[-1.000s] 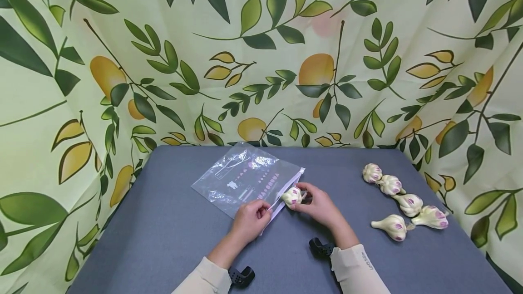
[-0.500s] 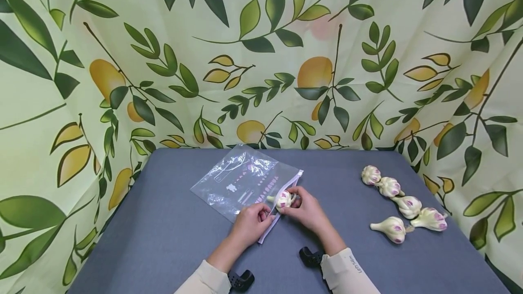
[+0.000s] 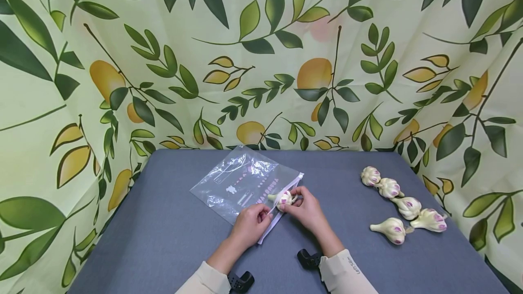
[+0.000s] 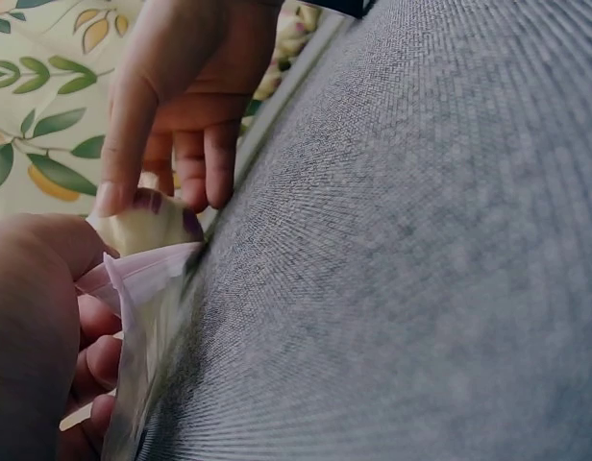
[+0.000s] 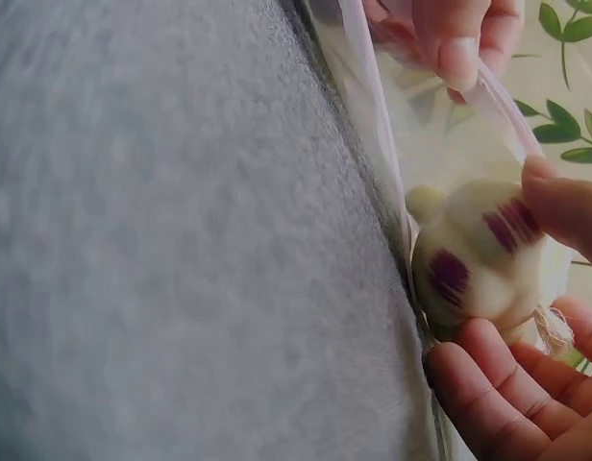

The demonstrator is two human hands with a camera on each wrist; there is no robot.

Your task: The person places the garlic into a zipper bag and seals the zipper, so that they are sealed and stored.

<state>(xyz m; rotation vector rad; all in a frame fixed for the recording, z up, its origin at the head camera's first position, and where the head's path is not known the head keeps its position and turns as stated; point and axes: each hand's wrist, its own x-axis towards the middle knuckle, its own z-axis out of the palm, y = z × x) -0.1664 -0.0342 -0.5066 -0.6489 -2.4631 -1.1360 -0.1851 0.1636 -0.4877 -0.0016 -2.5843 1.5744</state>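
R hand [image 3: 307, 208] is gripping a garlic bulb [image 3: 284, 198], fingers curled, at zip bag [image 3: 241, 184] mouth; L hand [image 3: 252, 222] is pinching bag's edge open.

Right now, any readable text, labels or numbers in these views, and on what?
Clear zip bag: white and pink printed marks and a small white figure, too small to read.
Right sleeve cuff: short dark lettering, too blurred to read.
Garlic bulbs, grey tabletop, leaf-print backdrop: no text.
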